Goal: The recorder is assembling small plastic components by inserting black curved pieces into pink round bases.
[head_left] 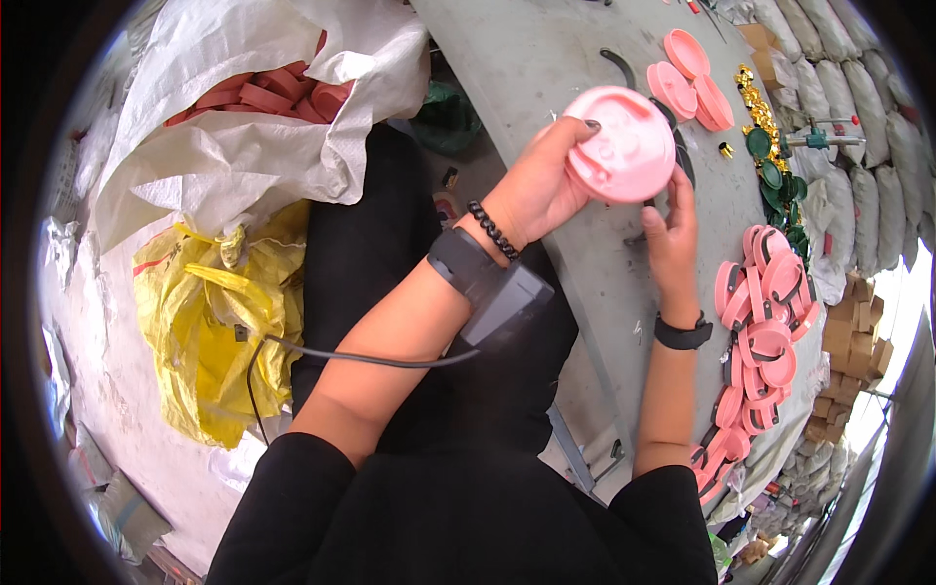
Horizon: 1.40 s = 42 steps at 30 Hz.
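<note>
My left hand [546, 180] grips a round pink plastic lid [624, 146] above the table, with the thumb across its moulded face. Close to the lid's lower right edge is my right hand [671, 234], its thumb and fingers apart and nothing clearly held between them. The lid partly hides several dark curved strips on the table near these fingers; one curved black strip [617, 66] shows beyond the lid. Loose pink round parts [687, 78] lie farther off on the table. A long heap of pink lids with black strips [765, 336] lies right of my right forearm.
Gold-coloured pieces [760, 107] and dark green round parts [770, 175] line the grey table's [487, 49] far right side, beside a metal clamp [824, 139]. To my left stand a white sack [244, 161] of reddish parts and a yellow bag [219, 331]. A cable hangs from my left wrist device.
</note>
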Available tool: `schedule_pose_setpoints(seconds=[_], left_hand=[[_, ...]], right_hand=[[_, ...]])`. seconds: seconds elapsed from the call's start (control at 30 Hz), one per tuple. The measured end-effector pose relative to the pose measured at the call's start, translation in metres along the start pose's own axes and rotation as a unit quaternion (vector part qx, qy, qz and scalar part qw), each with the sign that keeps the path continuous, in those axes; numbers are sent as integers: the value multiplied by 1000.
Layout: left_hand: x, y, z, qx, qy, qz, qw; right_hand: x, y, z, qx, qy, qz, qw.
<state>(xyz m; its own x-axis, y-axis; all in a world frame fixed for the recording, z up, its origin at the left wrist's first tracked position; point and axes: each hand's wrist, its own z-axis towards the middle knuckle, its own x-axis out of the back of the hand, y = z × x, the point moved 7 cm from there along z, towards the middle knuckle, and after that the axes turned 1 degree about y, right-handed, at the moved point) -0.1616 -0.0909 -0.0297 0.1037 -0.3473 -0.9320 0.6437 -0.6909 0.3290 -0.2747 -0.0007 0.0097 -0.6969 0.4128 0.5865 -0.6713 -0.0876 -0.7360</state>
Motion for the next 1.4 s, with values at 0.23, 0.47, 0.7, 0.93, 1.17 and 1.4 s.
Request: schedule_pose_setpoints(seconds=[0.23,0.47,0.7,0.93,1.17,1.4], left_hand=[[7,6,-6,-36,77,-66,994],[10,7,-8,-49,79,-54,994],[8,4,-3,-58,89,-51,993],[13,4,-5,-51,90,-32,994],[5,6,-7,-63,74,-12,995],[-9,8,-8,-75,32,55,995]], right_hand=[[27,24,-6,-14,-98,-219,971],[29,8,-10,2,-30,-67,997],[19,16,-25,-63,-117,-130,983],[21,3,-20,-81,-155,-129,976],[23,-19,-20,8,65,-83,994],[-8,-87,-7,181,16,-166,969]])
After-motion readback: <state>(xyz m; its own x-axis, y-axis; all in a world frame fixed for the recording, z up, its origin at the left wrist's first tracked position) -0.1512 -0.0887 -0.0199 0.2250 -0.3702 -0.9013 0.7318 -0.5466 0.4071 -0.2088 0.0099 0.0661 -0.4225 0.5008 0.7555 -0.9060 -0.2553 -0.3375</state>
